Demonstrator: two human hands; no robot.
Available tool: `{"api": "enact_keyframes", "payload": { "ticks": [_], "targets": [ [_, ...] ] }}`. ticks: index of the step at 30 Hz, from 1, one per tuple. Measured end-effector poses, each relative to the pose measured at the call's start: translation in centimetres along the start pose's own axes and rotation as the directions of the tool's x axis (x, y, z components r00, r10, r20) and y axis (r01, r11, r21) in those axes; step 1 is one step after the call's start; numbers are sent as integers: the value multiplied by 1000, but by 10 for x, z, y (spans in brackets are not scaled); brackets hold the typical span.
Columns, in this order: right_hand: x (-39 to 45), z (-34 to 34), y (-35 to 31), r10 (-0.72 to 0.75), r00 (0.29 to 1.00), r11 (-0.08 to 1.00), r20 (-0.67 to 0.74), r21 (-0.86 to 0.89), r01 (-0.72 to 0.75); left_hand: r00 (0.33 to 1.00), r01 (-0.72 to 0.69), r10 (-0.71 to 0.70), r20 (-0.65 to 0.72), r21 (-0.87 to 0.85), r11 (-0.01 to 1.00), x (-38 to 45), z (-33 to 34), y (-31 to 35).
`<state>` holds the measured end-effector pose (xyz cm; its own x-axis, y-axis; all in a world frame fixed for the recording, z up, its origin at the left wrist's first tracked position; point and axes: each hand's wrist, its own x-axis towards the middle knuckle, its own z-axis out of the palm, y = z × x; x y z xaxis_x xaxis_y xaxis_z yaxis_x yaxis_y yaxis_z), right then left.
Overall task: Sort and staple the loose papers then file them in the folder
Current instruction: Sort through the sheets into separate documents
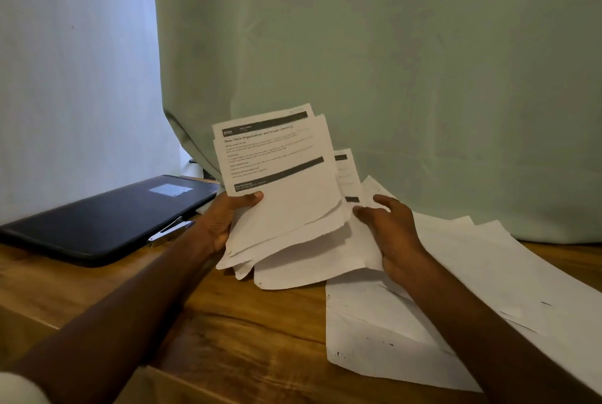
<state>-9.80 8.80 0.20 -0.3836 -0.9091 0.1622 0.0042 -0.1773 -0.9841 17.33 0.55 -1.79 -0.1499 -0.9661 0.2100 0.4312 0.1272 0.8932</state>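
The left hand grips a fanned sheaf of white printed sheets upright for reading, while the right hand pinches a rear sheet, apparently to sort it out.

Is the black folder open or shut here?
Shut. The folder lies flat on the table, its cover down, with no papers showing inside it.

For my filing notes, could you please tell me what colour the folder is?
The folder is black, seen in the head view.

A home desk corner, by the look of it: a wooden worktop against a pale green curtain, with a black folder and printed papers.
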Motion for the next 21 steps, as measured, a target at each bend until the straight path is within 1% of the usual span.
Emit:
{"api": "enact_keyframes", "payload": {
  "ticks": [1,3,5,6,10,13,15,18,21],
  "targets": [
    [3,-1,2,43,999,998,6,48,-43,1000,29,-29,-2,13,999,-1,1,0],
    [7,-2,6,70,997,992,-15,110,-68,996,82,-83,41,22,996,-2,4,0],
    [8,-2,9,82,996,988,-46,137,-75,990,122,-123,75,20,992,-4,5,1],
    [7,-1,10,92,995,988,-36,131,-87,988,135,-136,75,16,991,-4,4,1],
    [10,1,16,163,985,978,59,123,-169,987,154,-157,33,78,985,-2,0,0],
    [12,1,17,180,975,956,126,211,-204,993,116,-117,-5,155,981,0,3,0],
    [16,0,19,173,977,961,123,196,-195,996,95,-93,-17,189,977,1,4,0],
    [24,-2,21,130,989,984,75,112,-137,995,103,-101,-22,220,970,4,-1,-2],
    [32,-6,24,124,991,988,52,84,-128,995,86,-95,21,274,958,3,-2,-3]
  ]
}}
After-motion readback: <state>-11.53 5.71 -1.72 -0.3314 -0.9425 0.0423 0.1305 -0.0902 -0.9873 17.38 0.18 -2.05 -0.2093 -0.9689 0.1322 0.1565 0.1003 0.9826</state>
